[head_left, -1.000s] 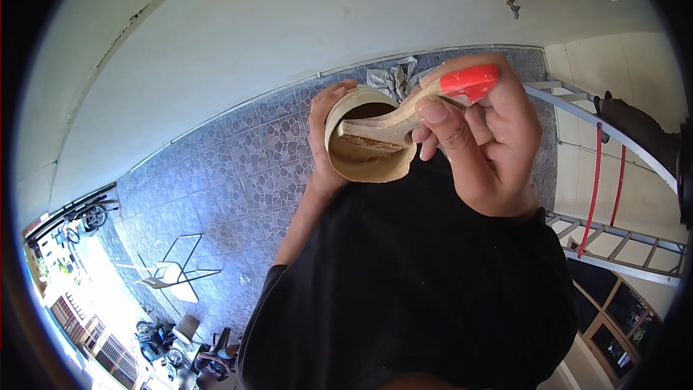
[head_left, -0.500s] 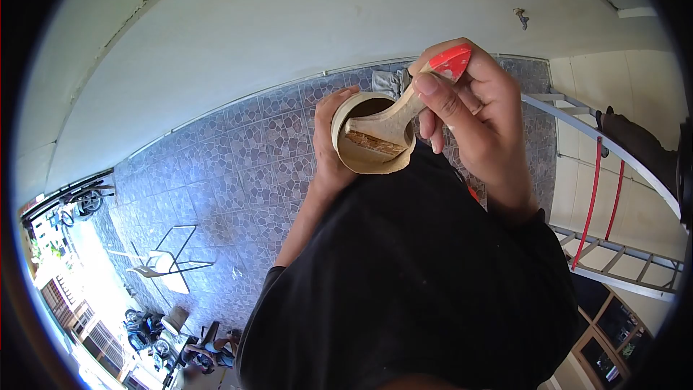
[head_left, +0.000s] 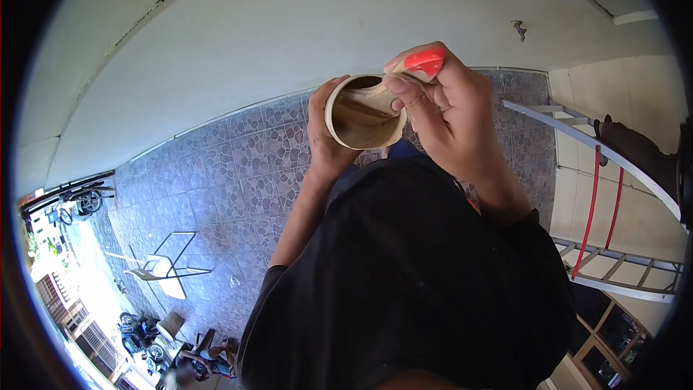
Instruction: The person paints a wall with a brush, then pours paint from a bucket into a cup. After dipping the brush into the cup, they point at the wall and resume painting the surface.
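A round, cream-coloured container (head_left: pixel 368 137) is tipped toward the camera, with my left hand (head_left: pixel 328 130) wrapped round its left side. Its inside looks stained pale brown. My right hand (head_left: pixel 451 105) grips a paintbrush (head_left: pixel 424 63) by its handle, which has a red end. The brush head reaches into the container, and its bristles lie against the inner wall, partly lost in shadow. Thumb and fingers of my right hand close on the handle just above the container's right rim.
A pale wall (head_left: pixel 325 22) with a tap (head_left: pixel 519 29) rises ahead. On the right stands a metal ladder (head_left: pixel 628 166) with red straps. A folding chair (head_left: pixel 170 267) is on the tiled floor (head_left: pixel 253 152) at left. A seated person (head_left: pixel 209 361) and motorbikes (head_left: pixel 137 332) are at lower left.
The container and both hands have moved up and slightly left. The brush has gone deeper into the container, and its handle now leans flatter.
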{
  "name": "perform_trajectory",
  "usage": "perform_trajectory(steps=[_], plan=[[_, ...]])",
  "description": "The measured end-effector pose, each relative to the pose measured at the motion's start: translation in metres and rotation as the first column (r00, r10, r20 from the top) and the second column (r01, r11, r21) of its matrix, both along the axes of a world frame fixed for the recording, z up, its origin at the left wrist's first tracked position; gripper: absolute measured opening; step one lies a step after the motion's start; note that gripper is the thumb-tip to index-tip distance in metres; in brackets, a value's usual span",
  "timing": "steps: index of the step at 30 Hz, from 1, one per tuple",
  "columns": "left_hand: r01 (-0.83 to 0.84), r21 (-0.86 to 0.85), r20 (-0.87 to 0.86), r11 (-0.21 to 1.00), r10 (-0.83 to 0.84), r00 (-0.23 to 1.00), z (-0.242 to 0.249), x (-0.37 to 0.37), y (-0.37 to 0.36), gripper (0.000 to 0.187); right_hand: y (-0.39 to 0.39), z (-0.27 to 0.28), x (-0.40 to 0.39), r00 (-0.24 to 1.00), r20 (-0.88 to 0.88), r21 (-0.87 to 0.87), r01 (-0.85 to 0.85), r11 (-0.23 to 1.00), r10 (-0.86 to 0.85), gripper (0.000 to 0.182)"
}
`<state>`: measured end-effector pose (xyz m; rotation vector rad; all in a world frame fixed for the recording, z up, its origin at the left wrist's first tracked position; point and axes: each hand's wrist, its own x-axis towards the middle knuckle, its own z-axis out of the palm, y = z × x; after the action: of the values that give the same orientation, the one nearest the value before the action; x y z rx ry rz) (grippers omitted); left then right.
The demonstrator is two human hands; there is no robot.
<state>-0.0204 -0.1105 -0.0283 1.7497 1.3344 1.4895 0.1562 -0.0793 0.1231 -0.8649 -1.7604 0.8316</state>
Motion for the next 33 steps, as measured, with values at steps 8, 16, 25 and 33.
perform_trajectory(steps=[8, 16, 25, 33], plan=[[0.027, 0.041, 0.09, 0.999, -0.03, 0.995, -0.011, 0.007, 0.013, 0.095, 0.005, -0.002, -0.004, 0.999, -0.05, -0.106, -0.007, 0.994, 0.002, 0.018], [0.036, -0.08, 0.172, 0.996, -0.022, 0.985, -0.012, 0.012, 0.007, 0.098, 0.001, 0.003, -0.011, 0.958, -0.199, -0.028, 0.204, 0.978, -0.206, 0.016], [-0.036, -0.077, 0.131, 0.996, 0.046, 0.99, -0.007, 0.01, 0.0, 0.096, 0.004, -0.006, -0.011, 0.948, -0.231, -0.303, 0.145, 0.942, -0.22, 0.019], [-0.105, -0.118, 0.087, 0.987, 0.116, 0.989, -0.003, 0.006, -0.001, 0.097, 0.012, -0.016, -0.018, 0.952, -0.226, -0.167, 0.173, 0.971, -0.208, 0.02]])
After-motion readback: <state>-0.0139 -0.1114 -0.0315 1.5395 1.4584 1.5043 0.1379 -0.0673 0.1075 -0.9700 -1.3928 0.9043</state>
